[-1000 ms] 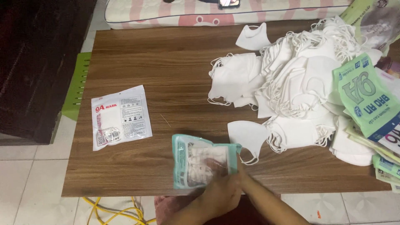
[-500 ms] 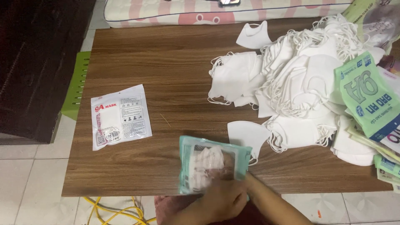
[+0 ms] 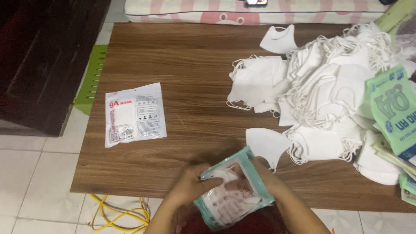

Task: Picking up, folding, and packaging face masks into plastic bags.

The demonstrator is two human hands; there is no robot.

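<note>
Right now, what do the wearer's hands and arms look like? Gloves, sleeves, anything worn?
Two bare hands, the left hand and the right hand, with bare forearms running down to the bottom edge. No gloves and no sleeves in view; no rings, watch or bands can be made out, though motion blur hides finger detail.

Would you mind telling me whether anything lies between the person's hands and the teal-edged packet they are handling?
Nothing visible does. The left hand and the right hand both grip the teal-edged packet directly at the near edge of the table. The closest other thing, a loose white mask, lies just beyond the packet, not between it and either hand.
</note>
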